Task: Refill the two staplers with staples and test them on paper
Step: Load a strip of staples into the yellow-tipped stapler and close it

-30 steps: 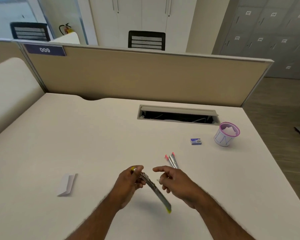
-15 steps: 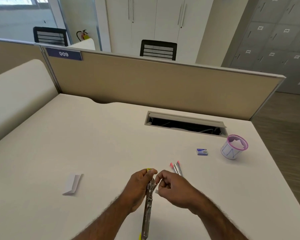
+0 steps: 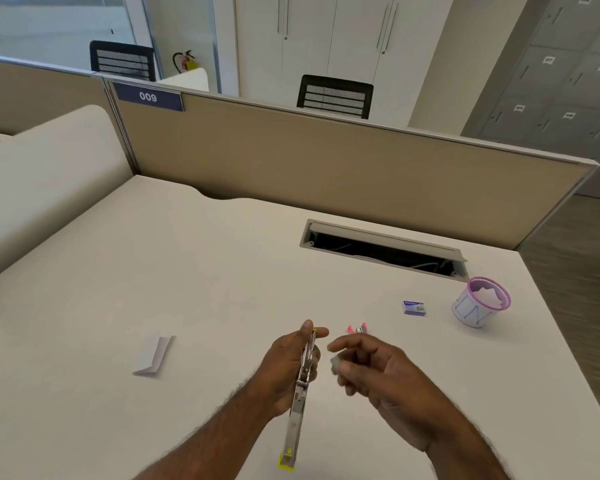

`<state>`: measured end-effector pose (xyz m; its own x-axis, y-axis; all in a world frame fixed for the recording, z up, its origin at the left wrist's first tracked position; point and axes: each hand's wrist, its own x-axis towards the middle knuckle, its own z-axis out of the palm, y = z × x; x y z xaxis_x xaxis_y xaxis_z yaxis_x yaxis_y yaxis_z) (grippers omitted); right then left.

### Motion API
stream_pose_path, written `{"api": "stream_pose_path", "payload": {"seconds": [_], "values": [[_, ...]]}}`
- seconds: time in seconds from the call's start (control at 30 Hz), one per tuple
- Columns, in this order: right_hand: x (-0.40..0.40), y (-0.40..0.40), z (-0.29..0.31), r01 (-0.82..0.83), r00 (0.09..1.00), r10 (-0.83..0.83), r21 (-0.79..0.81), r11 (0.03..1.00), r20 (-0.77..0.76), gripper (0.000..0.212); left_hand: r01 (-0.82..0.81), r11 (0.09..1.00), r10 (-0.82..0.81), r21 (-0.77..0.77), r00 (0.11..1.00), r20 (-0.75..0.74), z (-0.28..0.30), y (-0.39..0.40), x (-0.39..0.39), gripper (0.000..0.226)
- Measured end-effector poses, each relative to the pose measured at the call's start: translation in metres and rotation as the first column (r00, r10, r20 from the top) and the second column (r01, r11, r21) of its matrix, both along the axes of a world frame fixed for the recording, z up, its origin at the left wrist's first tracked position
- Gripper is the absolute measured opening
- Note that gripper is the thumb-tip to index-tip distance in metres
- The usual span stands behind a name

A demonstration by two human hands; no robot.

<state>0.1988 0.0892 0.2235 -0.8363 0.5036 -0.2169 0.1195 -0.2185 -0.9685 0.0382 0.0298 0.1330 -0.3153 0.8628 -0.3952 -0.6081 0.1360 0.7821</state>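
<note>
Hands [image 3: 291,362] [image 3: 371,368] now apart, stapler [image 3: 300,393] opened.

The left hand [image 3: 288,368] is gripping a yellow stapler [image 3: 300,393] swung fully open above the bench [image 3: 222,271], its metal arm pointing toward the camera. The right hand [image 3: 378,372] is pinching a small grey strip of staples [image 3: 336,364] just beside it. A pink stapler [image 3: 359,329], a staple box [image 3: 414,308], a pink-rimmed cup [image 3: 478,303] and folded paper [image 3: 153,355] are lying on the bench.
</note>
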Motion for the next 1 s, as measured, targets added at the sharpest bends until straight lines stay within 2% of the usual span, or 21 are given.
{"api": "stream_pose_path", "payload": {"seconds": [0.1,0.2,0.37,0.5,0.6,0.8,1.0], "values": [[0.003,0.005,-0.006,0.091,0.996,-0.092,-0.076,0.993,-0.010,0.027,0.025,1.000,-0.025,-0.006,0.999,0.030,0.001,0.001,0.000,0.052],[-0.001,0.005,-0.011,0.146,0.989,-0.144,-0.073,0.987,0.036,0.030,0.033,0.999,-0.032,-0.013,0.998,0.044,0.001,0.000,0.000,0.054],[-0.011,0.003,-0.021,0.267,0.953,-0.283,0.142,0.953,0.109,0.024,0.071,0.997,-0.070,-0.016,0.996,0.063,-0.003,0.000,0.001,0.047],[-0.023,-0.004,-0.030,0.203,0.936,-0.293,0.384,0.901,0.193,0.026,0.083,0.996,-0.081,-0.035,0.995,0.060,-0.004,0.001,0.004,0.042],[-0.029,-0.010,-0.040,0.154,0.925,-0.301,0.498,0.854,0.231,0.030,0.024,0.989,-0.023,-0.149,1.000,0.008,-0.007,0.001,0.005,0.041],[-0.029,-0.005,-0.047,0.205,0.906,-0.351,0.478,0.854,0.238,0.028,0.037,0.982,-0.052,-0.187,0.996,-0.076,-0.002,-0.001,0.006,0.043],[-0.030,-0.004,-0.048,0.140,0.912,-0.320,0.538,0.831,0.257,0.031,0.034,0.980,-0.050,-0.195,0.996,-0.075,-0.001,0.000,0.010,0.043]]}}
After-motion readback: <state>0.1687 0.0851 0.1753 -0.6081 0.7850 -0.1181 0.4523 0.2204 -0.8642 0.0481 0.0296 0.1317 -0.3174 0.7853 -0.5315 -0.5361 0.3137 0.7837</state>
